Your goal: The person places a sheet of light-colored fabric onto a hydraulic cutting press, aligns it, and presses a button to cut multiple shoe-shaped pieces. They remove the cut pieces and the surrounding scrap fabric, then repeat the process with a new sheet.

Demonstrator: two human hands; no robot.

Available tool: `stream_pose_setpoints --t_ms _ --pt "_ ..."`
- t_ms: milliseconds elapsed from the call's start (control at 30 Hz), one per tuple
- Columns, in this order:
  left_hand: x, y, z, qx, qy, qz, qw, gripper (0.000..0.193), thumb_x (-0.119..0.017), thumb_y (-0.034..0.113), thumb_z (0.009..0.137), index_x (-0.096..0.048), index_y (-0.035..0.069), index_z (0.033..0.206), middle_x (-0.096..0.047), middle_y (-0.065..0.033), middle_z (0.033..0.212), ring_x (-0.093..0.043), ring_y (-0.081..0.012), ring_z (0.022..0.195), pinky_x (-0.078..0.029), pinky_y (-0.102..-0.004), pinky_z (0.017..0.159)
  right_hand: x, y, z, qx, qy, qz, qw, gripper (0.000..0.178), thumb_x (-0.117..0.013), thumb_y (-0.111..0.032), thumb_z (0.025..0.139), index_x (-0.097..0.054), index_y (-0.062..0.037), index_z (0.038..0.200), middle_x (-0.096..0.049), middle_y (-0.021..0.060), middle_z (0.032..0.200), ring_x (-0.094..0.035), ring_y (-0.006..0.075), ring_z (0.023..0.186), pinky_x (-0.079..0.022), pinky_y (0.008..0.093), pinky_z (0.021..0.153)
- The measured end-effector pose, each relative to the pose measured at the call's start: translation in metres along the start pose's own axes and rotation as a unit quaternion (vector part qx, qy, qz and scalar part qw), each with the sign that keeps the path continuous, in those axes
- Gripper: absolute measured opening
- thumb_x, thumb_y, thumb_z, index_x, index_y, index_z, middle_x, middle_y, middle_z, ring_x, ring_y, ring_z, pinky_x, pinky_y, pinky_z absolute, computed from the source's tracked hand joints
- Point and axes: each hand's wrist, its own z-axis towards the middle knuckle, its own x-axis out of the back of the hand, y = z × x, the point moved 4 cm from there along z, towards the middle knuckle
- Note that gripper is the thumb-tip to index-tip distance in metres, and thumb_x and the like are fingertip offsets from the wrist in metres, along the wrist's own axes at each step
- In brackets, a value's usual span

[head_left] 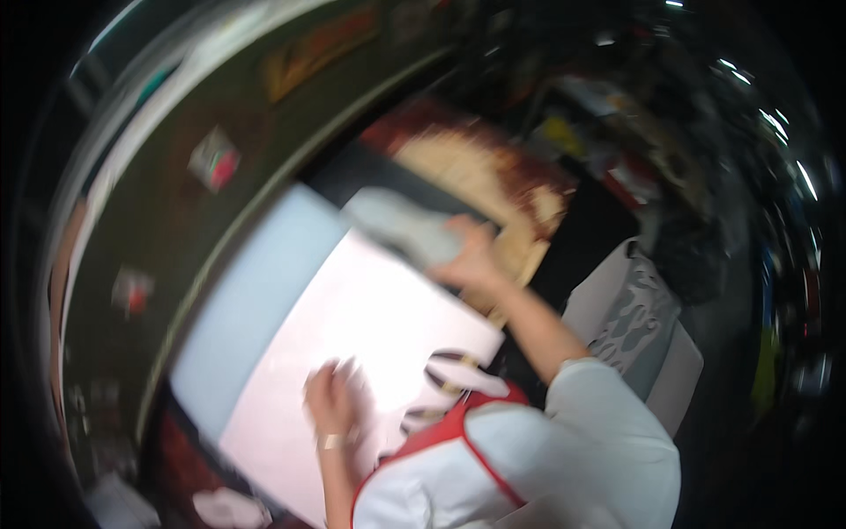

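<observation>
A large pale pink sheet [291,388] lies before me, with several curved openings [454,370] cut near its close edge. It lies over a pale blue-grey sheet [256,282]. My left hand [333,401] is above the pink sheet, smeared by motion, so how its fingers stand is unclear. At the sheet's far right edge, my right hand [471,256] grips the near end of a long grey-white flat piece [388,219], rounded like a shoe sole. Blur hides its exact kind.
Beyond the piece is a worn tan and dark red board [471,167]. To the right stands a pale sheet with wavy cutouts [630,309]. A dark green panel [238,123] runs along the left. A small white piece [231,509] lies at lower left.
</observation>
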Motion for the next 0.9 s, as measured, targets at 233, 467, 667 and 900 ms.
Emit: stream_pose_setpoints --t_ms 233,467,667,900 --pt "-0.120 0.086 0.028 -0.148 -0.053 0.097 0.983 0.075 -0.069 0.038 0.077 -0.041 -0.005 0.132 -0.034 -0.0306 0.139 -0.031 -0.0440 0.131 -0.023 -0.0543 0.108 0.025 0.065 -0.021 0.021 0.004 -0.199 0.980 0.065 -0.082 -0.023 0.061 -0.056 -0.0033 0.118 -0.049 0.0220 0.123 -0.044 0.0394 0.113 -0.038 0.0446 0.097" --pt "-0.155 0.077 0.018 -0.124 -0.043 0.125 0.983 0.073 -0.070 0.041 0.075 -0.045 0.010 0.136 -0.032 -0.0243 0.145 -0.026 -0.0389 0.137 -0.017 -0.0557 0.111 -0.008 0.036 -0.090 0.148 -0.013 -0.022 0.989 0.037 -0.070 -0.014 0.076 -0.063 -0.0019 0.110 -0.045 0.0216 0.126 -0.042 0.0408 0.114 -0.038 0.0487 0.095" --pt "-0.091 0.000 0.038 0.309 0.090 -0.445 0.836 0.044 -0.062 0.035 0.090 -0.054 0.001 0.116 -0.061 -0.0128 0.100 -0.060 -0.0259 0.094 -0.052 -0.0400 0.078 -0.030 0.007 -0.114 0.200 -0.093 -0.066 0.973 0.047 -0.064 -0.020 0.082 -0.056 -0.0152 0.128 -0.038 0.0209 0.138 -0.034 0.0459 0.124 -0.034 0.0537 0.099" --pt "0.095 -0.019 -0.010 0.074 0.469 -0.217 0.853 0.037 -0.057 0.021 0.095 -0.050 -0.002 0.123 -0.060 -0.0129 0.113 -0.059 -0.0215 0.102 -0.050 -0.0329 0.085 -0.045 0.007 -0.122 0.198 -0.143 -0.182 0.953 0.044 -0.051 -0.022 0.090 -0.051 -0.0220 0.134 -0.029 0.0149 0.148 -0.024 0.0452 0.133 -0.025 0.0570 0.105"
